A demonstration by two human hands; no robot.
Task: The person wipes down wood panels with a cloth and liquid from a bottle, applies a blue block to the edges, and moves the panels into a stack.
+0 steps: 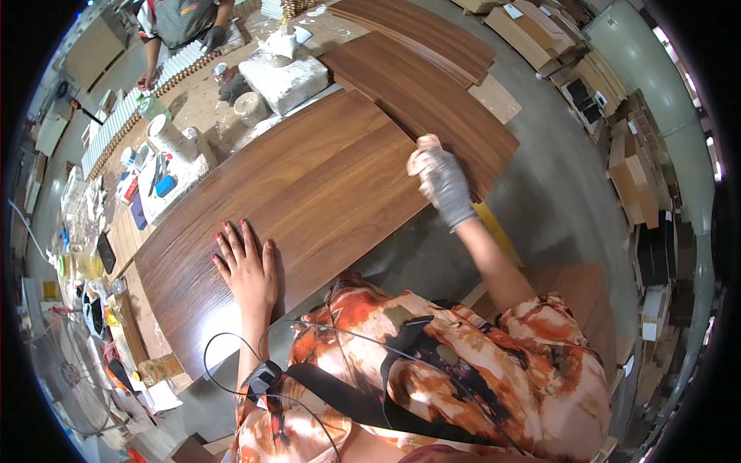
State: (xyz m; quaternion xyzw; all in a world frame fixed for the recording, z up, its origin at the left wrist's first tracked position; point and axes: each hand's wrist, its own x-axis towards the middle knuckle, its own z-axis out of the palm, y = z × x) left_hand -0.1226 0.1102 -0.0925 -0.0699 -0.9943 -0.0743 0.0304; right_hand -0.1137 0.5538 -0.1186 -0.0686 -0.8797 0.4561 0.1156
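Dark walnut-veneer panel lies flat, slanted across the workbench.

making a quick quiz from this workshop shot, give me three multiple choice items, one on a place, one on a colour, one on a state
1. Where does the left hand rest?
A. flat on the big dark wood panel
B. on the white foam block
C. on the floor

2. What colour is the glove on the right hand?
A. red
B. grey
C. blue

3. How is the left hand?
A. clenched in a fist
B. gripping a tool
C. open, fingers spread

Answers: 1 A, the palm lies on the panel near its close edge. 2 B, the glove is grey with pale fingertips, at the panel's right end. 3 C, the fingers are stretched flat and hold nothing.
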